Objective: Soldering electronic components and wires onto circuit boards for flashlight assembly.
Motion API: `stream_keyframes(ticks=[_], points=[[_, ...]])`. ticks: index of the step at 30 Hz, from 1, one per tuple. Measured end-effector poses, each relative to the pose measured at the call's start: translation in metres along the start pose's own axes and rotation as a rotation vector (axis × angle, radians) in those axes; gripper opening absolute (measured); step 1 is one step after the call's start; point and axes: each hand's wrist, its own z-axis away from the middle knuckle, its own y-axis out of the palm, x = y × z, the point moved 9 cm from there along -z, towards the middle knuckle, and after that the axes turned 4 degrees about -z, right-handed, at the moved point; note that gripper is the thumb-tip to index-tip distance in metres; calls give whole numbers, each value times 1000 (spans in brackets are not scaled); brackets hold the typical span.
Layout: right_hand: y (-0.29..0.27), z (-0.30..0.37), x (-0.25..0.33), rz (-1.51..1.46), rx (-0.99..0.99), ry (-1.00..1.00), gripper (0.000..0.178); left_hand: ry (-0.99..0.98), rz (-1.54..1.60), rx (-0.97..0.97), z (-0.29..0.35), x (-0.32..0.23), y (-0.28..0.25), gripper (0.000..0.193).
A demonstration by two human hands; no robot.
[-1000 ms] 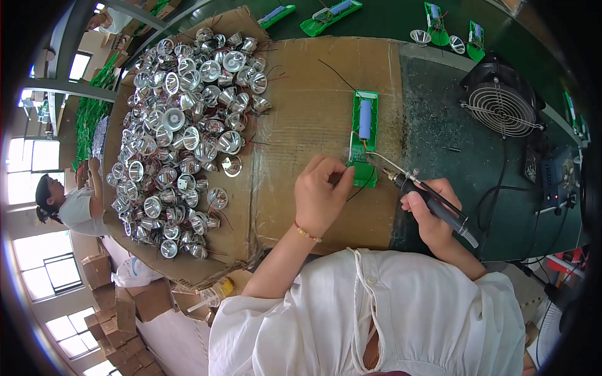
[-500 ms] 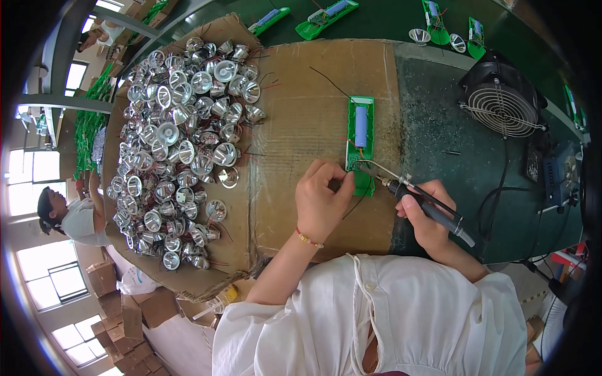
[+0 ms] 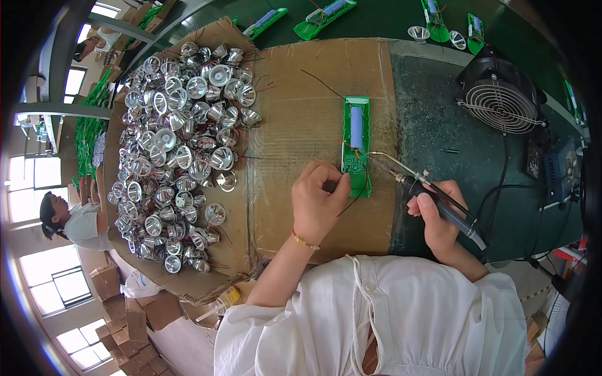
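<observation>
A green plastic housing lies lengthwise on the cardboard in front of me. It holds a blue-violet cylindrical battery, with a small circuit board below it and thin red and black wires around. My left hand is at the housing's lower left edge, thumb and fingertips pinched together; what is between them is too small to tell. My right hand grips a soldering iron with a thin metal solder-feed tube along it. The iron's tip points left, close to the housing's right side.
Many silvery reflector cups with wires fill a cardboard tray at left. A black fan with a wire guard and a blue box stand at right. More green housings lie along the far side. A person is at far left.
The soldering iron and my right hand have drawn slightly right, taking the tip off the circuit board. My left hand keeps its pinch at the housing. The whole view has shifted a little.
</observation>
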Motion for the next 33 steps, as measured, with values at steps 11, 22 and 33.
stream_keyframes(ticks=[11,22,33], points=[[-1,2,-4,-75,28,54,15,-19,20,-29,2,-10,-9,8],[4,3,-3,-48,50,89,16,-174,217,50,10,6,-9,9],[5,3,-6,55,88,66,18,-35,-54,164,-2,-2,11,14]])
